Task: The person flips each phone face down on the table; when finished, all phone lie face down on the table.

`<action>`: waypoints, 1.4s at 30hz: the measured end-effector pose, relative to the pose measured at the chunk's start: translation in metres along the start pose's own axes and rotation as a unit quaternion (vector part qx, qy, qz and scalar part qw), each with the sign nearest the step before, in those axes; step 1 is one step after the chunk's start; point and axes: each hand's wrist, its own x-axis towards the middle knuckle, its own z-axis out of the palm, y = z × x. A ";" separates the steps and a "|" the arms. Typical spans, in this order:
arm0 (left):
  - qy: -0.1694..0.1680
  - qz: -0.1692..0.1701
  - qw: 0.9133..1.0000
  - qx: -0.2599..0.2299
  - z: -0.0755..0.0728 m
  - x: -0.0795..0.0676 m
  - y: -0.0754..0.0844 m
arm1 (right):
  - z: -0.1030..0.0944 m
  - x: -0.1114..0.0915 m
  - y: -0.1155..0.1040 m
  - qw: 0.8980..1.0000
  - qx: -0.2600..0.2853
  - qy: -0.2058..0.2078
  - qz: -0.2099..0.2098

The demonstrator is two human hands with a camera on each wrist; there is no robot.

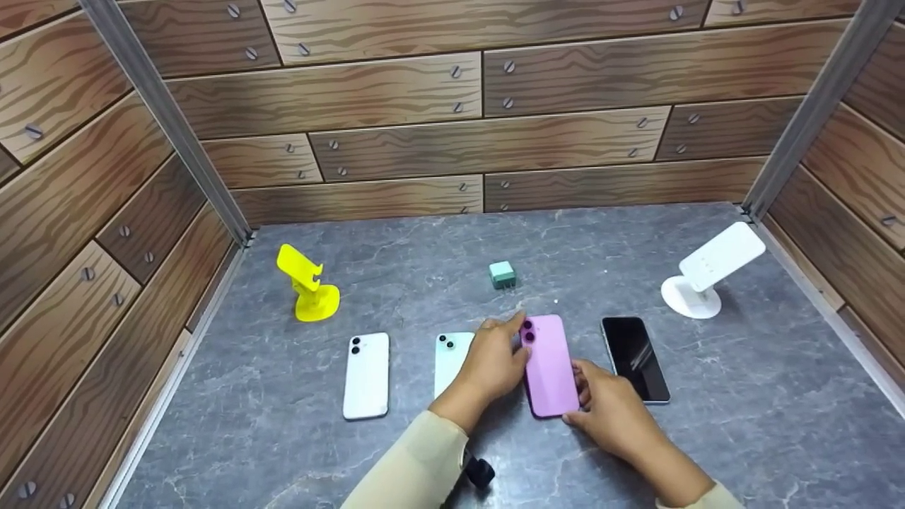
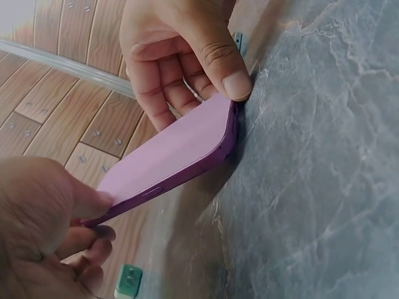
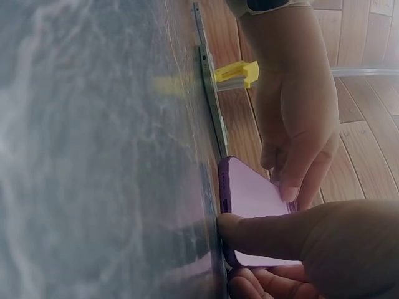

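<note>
A pink smartphone [image 1: 551, 371] lies back up between my two hands, its twin cameras at the far left corner. My left hand [image 1: 493, 357] pinches it near that corner, thumb on the back and fingers underneath. With the thumb on its near end and fingers along the right side, my right hand [image 1: 614, 410] grips the lower right corner. In the left wrist view, the pink phone [image 2: 168, 146] slopes, its camera end raised and its near end close over the table. A mint green phone [image 1: 450, 360] is partly hidden under my left forearm and hand.
A white phone [image 1: 366, 376] lies at left; a black-screened phone [image 1: 636, 359] lies face up just right of my right hand. Farther back stand a yellow phone stand [image 1: 316, 300], a green charger plug [image 1: 503, 275] and a white phone stand [image 1: 693, 295]. Wood-patterned walls [image 1: 396, 92] enclose the grey table.
</note>
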 end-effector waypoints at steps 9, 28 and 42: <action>-0.068 0.003 0.997 0.042 0.005 0.004 -0.002 | -0.001 -0.001 0.002 1.000 -0.013 0.007 -0.013; -0.107 -0.019 0.993 0.047 0.010 0.013 -0.009 | -0.004 0.000 0.008 1.000 0.005 -0.021 0.006; -0.121 -0.032 0.991 0.049 0.009 0.014 -0.010 | -0.004 -0.002 0.009 1.000 0.009 -0.025 -0.003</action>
